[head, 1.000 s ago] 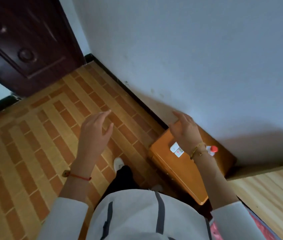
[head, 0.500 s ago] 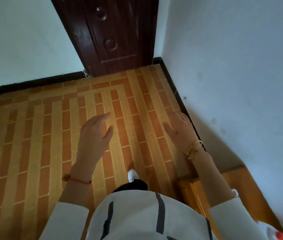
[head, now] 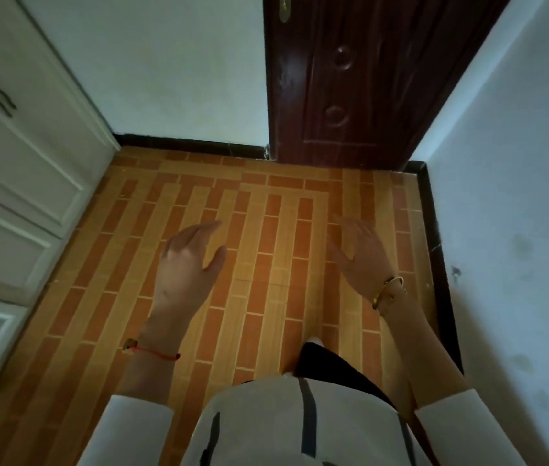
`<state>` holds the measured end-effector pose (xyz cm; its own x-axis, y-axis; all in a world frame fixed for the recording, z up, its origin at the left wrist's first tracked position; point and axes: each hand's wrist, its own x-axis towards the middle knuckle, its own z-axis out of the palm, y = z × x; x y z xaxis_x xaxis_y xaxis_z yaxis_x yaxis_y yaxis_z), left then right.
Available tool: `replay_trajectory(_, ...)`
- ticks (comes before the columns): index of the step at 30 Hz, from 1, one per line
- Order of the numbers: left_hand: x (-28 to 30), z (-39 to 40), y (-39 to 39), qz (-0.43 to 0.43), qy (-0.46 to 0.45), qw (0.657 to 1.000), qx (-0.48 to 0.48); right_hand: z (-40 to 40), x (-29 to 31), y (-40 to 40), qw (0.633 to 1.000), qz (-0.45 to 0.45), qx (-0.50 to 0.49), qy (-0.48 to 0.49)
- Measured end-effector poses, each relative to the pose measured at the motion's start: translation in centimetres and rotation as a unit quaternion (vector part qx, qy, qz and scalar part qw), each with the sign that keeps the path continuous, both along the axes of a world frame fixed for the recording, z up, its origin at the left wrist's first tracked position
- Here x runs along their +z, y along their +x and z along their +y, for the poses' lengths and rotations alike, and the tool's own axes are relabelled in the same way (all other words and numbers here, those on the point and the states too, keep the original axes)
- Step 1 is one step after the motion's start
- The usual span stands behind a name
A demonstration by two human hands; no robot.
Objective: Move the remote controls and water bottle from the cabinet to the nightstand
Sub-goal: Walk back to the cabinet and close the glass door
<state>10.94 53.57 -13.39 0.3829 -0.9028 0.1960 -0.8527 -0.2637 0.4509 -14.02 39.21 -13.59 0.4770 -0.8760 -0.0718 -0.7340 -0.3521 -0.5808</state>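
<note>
My left hand [head: 187, 264] hangs over the tiled floor with its fingers straight and holds nothing; a red string circles its wrist. My right hand [head: 358, 255] is raised on the right, fingers straight and empty, with a gold bangle at the wrist. A white cabinet [head: 14, 183] with panelled doors and dark handles stands along the left edge. No remote control, water bottle or nightstand is in view.
A dark brown door [head: 360, 79] is closed straight ahead. White walls with a black skirting board [head: 192, 144] close the back and right side. The orange brick-pattern floor [head: 266, 230] stretches between cabinet and right wall. My white top and one shoe show below.
The view has swung left, away from the orange nightstand with the remote and bottle, which left the frame. The white cabinet has come into view. Both hands stay straight and empty.
</note>
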Motion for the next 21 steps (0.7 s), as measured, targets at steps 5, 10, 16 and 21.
replay_trajectory(5, -0.2, -1.4, 3.9, 0.019, -0.009, 0.997, 0.078, -5.3, -0.8, 6.9, 0.996, -0.010, 0.085, 0.013)
replay_trajectory(10, -0.5, -4.4, 8.9, 0.014, -0.012, 0.987, 0.157, -11.6, -1.0, 15.2, 0.985, -0.032, 0.168, 0.004)
replay_trajectory(16, 0.7, -9.9, 15.5, -0.007, -0.018, 0.971, 0.237, -19.8, 0.3, 25.7, 0.964, -0.054, 0.258, -0.023)
replay_trajectory(21, 1.9, -14.9, 21.1, -0.019, -0.034, 0.957, 0.289, -25.9, 2.0, 34.6, 0.944, -0.041, 0.321, -0.059)
